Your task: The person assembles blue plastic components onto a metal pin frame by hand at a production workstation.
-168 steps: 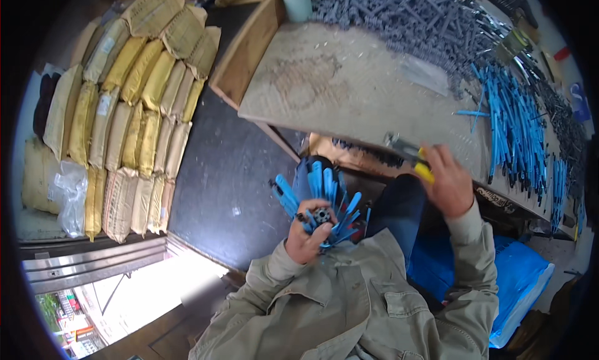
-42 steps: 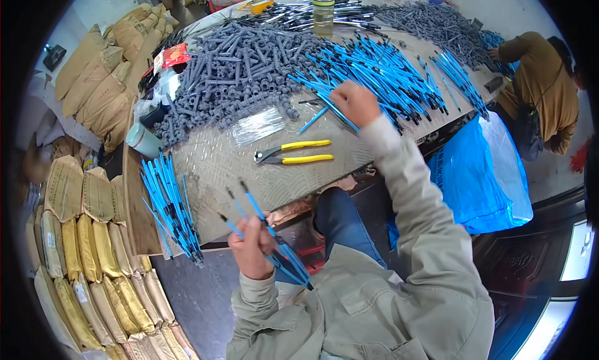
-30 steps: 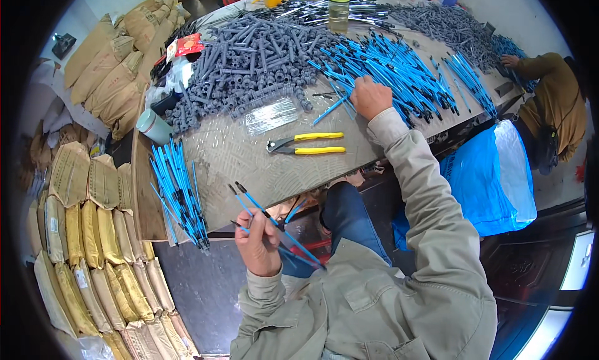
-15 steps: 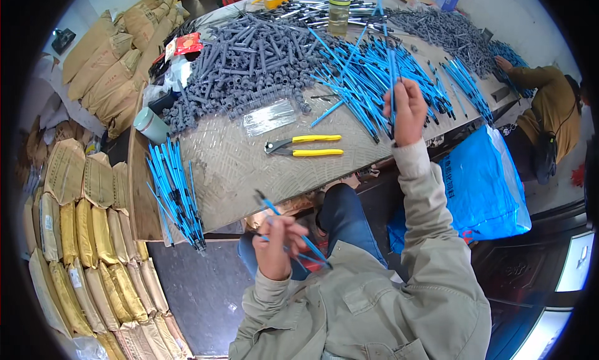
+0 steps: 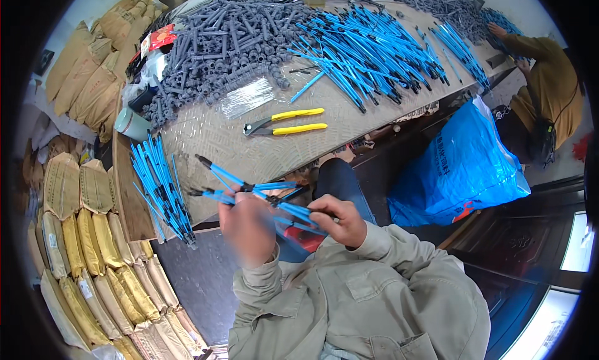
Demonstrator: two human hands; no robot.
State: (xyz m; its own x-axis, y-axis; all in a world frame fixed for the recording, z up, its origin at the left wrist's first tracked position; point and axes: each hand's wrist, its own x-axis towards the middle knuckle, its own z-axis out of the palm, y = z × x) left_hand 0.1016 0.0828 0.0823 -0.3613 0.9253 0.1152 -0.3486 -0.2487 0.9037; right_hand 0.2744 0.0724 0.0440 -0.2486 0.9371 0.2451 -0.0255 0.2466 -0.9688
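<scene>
Several jointed blue rods (image 5: 274,201) were held crossed above the lap, just in front of the near edge of the desk (image 5: 271,155). The left hand (image 5: 248,229), blurred by motion, was closed around them; the right hand (image 5: 342,220) pinched their right-hand ends between thumb and bent forefinger. Black joints showed where the rods met.

Beside the worker: tan and yellow paper sacks (image 5: 93,241) stacked on the left, a blue bag (image 5: 452,173) on the right.

On the desk, near to far: a fanned bundle of blue rods (image 5: 161,188) overhung the left front edge. Yellow-handled pliers (image 5: 298,114) lay near the middle. Behind these lay a clear packet of thin pale pins (image 5: 248,98), with a pale green cup (image 5: 131,124) at the left.

Farther back, a heap of grey parts (image 5: 231,48) stood left of a spread pile of blue rods (image 5: 371,54). At far right, a person in a brown top (image 5: 552,88) reached toward the desk.
</scene>
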